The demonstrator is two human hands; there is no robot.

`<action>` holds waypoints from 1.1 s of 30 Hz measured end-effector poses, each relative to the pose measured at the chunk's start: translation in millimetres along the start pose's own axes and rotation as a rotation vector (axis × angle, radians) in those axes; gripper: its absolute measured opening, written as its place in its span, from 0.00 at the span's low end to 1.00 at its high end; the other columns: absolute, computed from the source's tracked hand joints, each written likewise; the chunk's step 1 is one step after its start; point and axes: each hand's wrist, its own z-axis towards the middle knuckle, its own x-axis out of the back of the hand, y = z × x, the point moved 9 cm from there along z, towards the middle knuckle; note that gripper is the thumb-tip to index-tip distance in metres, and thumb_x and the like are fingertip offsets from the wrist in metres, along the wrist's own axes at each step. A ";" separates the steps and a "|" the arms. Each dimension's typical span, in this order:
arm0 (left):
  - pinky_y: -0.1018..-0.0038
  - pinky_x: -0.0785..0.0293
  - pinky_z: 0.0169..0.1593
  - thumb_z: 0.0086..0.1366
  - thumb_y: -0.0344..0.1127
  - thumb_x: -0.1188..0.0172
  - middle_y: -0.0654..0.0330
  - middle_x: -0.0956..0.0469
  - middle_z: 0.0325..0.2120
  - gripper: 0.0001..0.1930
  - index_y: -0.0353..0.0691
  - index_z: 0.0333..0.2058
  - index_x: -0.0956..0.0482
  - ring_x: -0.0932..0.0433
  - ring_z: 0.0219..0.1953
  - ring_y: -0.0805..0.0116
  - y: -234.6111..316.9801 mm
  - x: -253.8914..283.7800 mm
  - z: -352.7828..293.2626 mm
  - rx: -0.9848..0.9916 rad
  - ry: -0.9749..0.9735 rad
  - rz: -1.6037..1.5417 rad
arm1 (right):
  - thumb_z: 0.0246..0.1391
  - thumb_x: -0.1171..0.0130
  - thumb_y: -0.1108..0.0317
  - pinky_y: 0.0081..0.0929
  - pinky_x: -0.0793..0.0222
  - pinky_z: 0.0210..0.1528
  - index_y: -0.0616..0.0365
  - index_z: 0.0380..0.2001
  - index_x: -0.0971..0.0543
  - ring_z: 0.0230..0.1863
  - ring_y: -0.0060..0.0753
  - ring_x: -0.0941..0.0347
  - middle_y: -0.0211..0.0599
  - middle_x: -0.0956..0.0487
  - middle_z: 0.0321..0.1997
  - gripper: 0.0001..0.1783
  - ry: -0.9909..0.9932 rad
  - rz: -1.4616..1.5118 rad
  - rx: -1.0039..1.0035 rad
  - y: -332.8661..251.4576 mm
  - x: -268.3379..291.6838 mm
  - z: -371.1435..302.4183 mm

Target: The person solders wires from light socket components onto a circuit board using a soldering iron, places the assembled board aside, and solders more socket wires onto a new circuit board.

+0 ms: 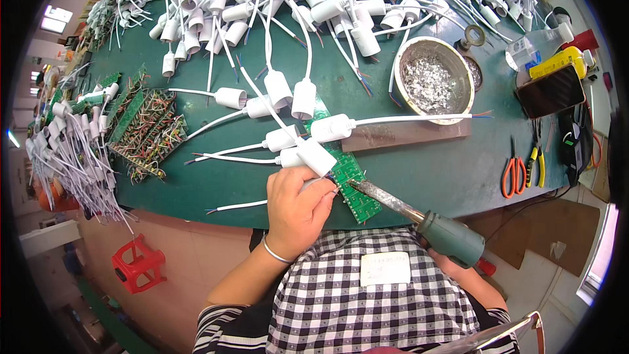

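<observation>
My left hand point(295, 203) is closed around a white lamp holder point(308, 184), mostly hidden by the fingers; its white cable point(242, 206) runs out to the left. The fingertips pinch at the edge of a green circuit board point(356, 190), close to a thin lead. My right hand point(452, 267), largely hidden, grips a soldering iron point(452, 238) by its dark green handle. The iron's tip meets or hovers just over the board near my left fingertips; I cannot tell which. Several white lamp holders point(332, 128) with cables lie along the board's left and far side.
A round bowl point(401, 85) of silvery bits stands beyond a brown block point(406, 136). Orange-handled scissors point(514, 176), yellow-black pliers point(537, 165) and a dark phone point(550, 95) lie right. Lamp holders point(223, 0) heap at the back; wired boards point(147, 128) pile left. A red stool point(139, 263) stands below.
</observation>
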 end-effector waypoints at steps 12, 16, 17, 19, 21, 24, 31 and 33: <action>0.69 0.41 0.38 0.44 0.26 0.38 0.63 0.31 0.27 0.09 0.43 0.27 0.24 0.32 0.32 0.63 1.5 -0.3 2.6 -0.034 0.002 0.013 | 0.46 0.43 0.64 0.35 0.31 0.46 0.61 0.34 0.22 0.35 0.42 0.24 0.39 0.21 0.34 0.13 0.121 0.014 0.178 -17.1 1.7 2.3; 0.68 0.41 0.38 0.44 0.26 0.38 0.63 0.31 0.27 0.09 0.43 0.27 0.24 0.32 0.32 0.63 1.0 -0.4 1.9 -0.027 0.010 0.011 | 0.47 0.43 0.60 0.35 0.31 0.46 0.63 0.39 0.25 0.35 0.41 0.24 0.38 0.21 0.34 0.20 0.167 0.005 0.262 -12.0 0.8 -3.5; 0.68 0.41 0.38 0.44 0.26 0.38 0.63 0.31 0.27 0.09 0.43 0.27 0.24 0.32 0.32 0.63 1.1 -0.5 1.9 -0.025 0.012 0.012 | 0.47 0.43 0.58 0.35 0.31 0.46 0.65 0.42 0.26 0.35 0.41 0.24 0.39 0.21 0.35 0.23 0.155 -0.002 0.293 -12.5 -0.6 -3.8; 0.69 0.41 0.38 0.44 0.26 0.38 0.63 0.31 0.27 0.09 0.43 0.27 0.24 0.32 0.32 0.63 1.5 -0.5 2.0 -0.028 0.013 0.017 | 0.47 0.42 0.56 0.35 0.31 0.44 0.66 0.45 0.28 0.35 0.42 0.24 0.40 0.21 0.35 0.27 0.177 0.028 0.310 -9.8 -0.7 -6.2; 0.69 0.41 0.37 0.44 0.26 0.38 0.63 0.31 0.27 0.09 0.43 0.27 0.24 0.32 0.32 0.63 1.5 -0.7 1.9 -0.031 0.013 0.023 | 0.46 0.42 0.54 0.35 0.30 0.43 0.67 0.47 0.31 0.35 0.43 0.24 0.41 0.22 0.35 0.30 0.199 0.057 0.326 -6.5 0.7 -7.2; 0.69 0.41 0.37 0.44 0.26 0.38 0.63 0.31 0.27 0.09 0.43 0.27 0.24 0.33 0.32 0.63 0.8 -0.8 1.5 -0.028 0.020 0.021 | 0.44 0.39 0.51 0.35 0.30 0.41 0.68 0.49 0.34 0.35 0.45 0.25 0.43 0.23 0.35 0.36 0.153 -0.082 0.405 -1.6 -5.4 -10.1; 0.68 0.41 0.36 0.42 0.25 0.39 0.62 0.31 0.27 0.09 0.42 0.26 0.25 0.33 0.32 0.63 1.7 -1.8 1.8 -0.030 0.030 0.027 | 0.43 0.36 0.51 0.34 0.28 0.39 0.68 0.49 0.34 0.36 0.45 0.24 0.47 0.23 0.36 0.37 0.120 0.147 0.256 40.4 -17.6 -20.4; 0.69 0.41 0.36 0.42 0.25 0.39 0.62 0.31 0.27 0.09 0.42 0.26 0.25 0.33 0.32 0.62 2.0 -2.7 3.1 -0.033 0.030 0.022 | 0.45 0.38 0.53 0.34 0.28 0.40 0.69 0.49 0.34 0.36 0.45 0.24 0.47 0.23 0.36 0.35 0.145 0.139 0.299 28.8 -15.9 -16.8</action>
